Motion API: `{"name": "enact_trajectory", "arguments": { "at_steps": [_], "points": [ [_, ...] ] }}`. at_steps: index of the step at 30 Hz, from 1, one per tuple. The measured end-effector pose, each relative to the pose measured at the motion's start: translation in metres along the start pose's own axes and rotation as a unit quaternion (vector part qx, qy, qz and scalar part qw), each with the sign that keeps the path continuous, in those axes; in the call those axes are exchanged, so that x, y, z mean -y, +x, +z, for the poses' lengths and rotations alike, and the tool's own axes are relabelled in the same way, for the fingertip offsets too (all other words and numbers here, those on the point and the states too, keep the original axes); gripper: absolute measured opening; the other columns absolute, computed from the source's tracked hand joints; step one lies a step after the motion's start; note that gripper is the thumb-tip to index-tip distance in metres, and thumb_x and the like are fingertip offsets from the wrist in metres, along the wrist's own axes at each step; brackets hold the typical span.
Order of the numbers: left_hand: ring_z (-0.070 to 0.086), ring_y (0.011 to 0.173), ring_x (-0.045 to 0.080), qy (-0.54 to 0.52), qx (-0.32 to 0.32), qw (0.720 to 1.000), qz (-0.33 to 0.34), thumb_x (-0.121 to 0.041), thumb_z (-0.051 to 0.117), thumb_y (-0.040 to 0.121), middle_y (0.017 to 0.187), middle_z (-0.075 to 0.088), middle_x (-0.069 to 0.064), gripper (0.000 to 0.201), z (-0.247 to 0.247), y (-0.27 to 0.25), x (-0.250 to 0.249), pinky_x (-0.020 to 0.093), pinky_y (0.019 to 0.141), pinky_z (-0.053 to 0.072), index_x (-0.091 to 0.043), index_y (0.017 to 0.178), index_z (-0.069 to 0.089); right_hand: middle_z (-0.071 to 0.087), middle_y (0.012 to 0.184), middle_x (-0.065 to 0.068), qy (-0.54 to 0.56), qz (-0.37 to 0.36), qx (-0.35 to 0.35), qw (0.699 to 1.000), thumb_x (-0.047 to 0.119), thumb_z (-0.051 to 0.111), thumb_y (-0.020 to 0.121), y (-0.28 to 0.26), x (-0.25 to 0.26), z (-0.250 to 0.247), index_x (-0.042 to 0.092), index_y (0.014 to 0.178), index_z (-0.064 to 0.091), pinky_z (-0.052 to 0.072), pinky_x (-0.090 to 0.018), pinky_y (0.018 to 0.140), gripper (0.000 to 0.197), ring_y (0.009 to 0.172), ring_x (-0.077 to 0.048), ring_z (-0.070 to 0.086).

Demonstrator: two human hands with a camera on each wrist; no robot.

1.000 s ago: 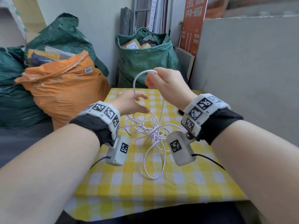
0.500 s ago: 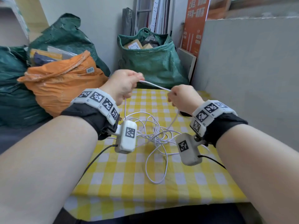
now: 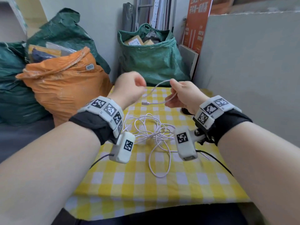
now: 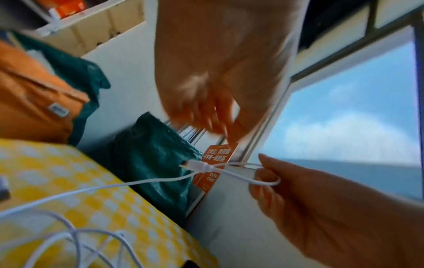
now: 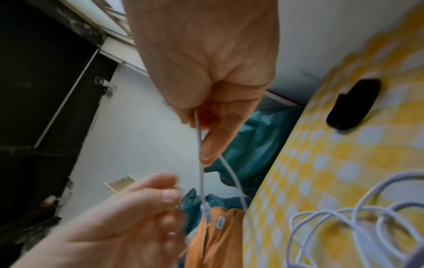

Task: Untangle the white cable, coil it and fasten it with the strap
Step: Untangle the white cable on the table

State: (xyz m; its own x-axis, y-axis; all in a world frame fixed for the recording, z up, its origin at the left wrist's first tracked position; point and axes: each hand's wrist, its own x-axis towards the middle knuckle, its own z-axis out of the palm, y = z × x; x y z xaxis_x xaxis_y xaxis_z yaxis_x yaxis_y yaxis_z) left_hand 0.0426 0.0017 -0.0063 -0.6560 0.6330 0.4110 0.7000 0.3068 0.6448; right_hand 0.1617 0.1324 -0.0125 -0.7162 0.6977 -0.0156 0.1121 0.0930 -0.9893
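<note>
Across the far side: I see two green woven sacks [image 3: 152,62], one holding cardboard parcels, with an orange sack [image 3: 65,85] on my left and an orange sign [image 3: 197,21] leaning behind a grey board [image 3: 251,54] on my right.
Table: yellow-and-white checked cloth [image 3: 146,192]; its near edge sits just above my lap, its right edge runs close beside the grey board.
Open room: bare cloth lies between the cable heap and the near edge; the left edge drops off beside the orange sack.
White cable [image 3: 151,132]: most of it lies as a loose tangle at the table's middle, between my two wrist cameras; one length rises from it to my hands.
Right hand [image 3: 183,96]: raised above the far half of the table, fingers curled round a small loop of the cable near its end.
Left hand [image 3: 129,91]: blurred, fingers curled near the strand; I cannot tell whether it grips the cable.
Connector plug [image 3: 145,103]: hangs free in the air between my hands, pointing left.
Black strap [image 5: 353,103]: lies on the cloth near the right edge, apart from the heap.
Change: half a second ago the cable ran taut from left hand to right; now it curls in the right hand, which sits higher.
</note>
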Motion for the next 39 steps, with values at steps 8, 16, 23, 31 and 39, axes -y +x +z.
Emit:
{"name": "enact_trajectory", "arguments": {
  "at_steps": [8,16,23,31,39],
  "points": [
    [0.036,0.048,0.012,-0.108,0.258,0.957,-0.077,-0.010,0.055,0.091,0.064,0.044,0.007,0.012,0.015,-0.014,0.001,0.016,0.040,0.033,-0.008,0.086,0.066,0.061,0.067,-0.010,0.056,-0.027,0.046,0.997,0.035,0.048,0.097,-0.008,0.002,0.016,0.009,0.074,0.051,0.056,-0.023,0.053,0.035,0.051,-0.017,0.062],
    [0.053,0.060,0.027,-0.072,-0.099,0.965,-0.232,-0.015,0.049,0.088,0.068,0.057,0.011,0.024,-0.015,0.008,0.058,0.034,0.060,0.042,-0.008,0.075,0.068,0.066,0.089,0.000,-0.397,-0.042,0.153,0.904,0.027,0.061,0.090,-0.009,-0.039,0.022,0.010,0.104,0.068,0.049,-0.018,0.062,0.023,0.068,-0.010,0.056],
    [0.054,0.110,0.040,0.181,-0.111,0.931,-0.298,-0.012,0.040,0.096,0.119,0.059,0.023,0.031,-0.033,0.002,0.092,0.039,0.081,0.041,0.004,0.113,0.060,0.053,0.132,-0.001,-0.535,-0.018,0.257,0.804,0.036,0.072,0.081,-0.017,-0.061,0.033,0.026,0.127,0.057,0.042,-0.029,0.093,0.050,0.117,-0.019,0.052],
    [0.044,0.124,0.038,0.201,0.014,0.941,-0.272,-0.001,0.042,0.088,0.136,0.047,0.019,0.057,-0.023,-0.012,0.102,0.042,0.097,0.038,-0.010,0.143,0.030,0.066,0.111,-0.001,-0.528,-0.053,0.221,0.818,0.023,0.073,0.078,-0.010,-0.072,0.031,0.020,0.108,0.070,0.046,-0.022,0.074,0.031,0.098,-0.016,0.061],
    [0.027,0.128,0.035,0.262,0.136,0.931,-0.213,-0.017,0.051,0.089,0.140,0.027,0.013,0.054,-0.001,-0.016,0.078,0.046,0.108,0.027,-0.028,0.140,0.038,0.062,0.087,0.008,-0.436,-0.003,0.209,0.875,0.006,0.053,0.083,-0.006,-0.063,0.022,0.024,0.095,0.070,0.045,-0.018,0.061,0.027,0.078,-0.012,0.058]
  ]
}}
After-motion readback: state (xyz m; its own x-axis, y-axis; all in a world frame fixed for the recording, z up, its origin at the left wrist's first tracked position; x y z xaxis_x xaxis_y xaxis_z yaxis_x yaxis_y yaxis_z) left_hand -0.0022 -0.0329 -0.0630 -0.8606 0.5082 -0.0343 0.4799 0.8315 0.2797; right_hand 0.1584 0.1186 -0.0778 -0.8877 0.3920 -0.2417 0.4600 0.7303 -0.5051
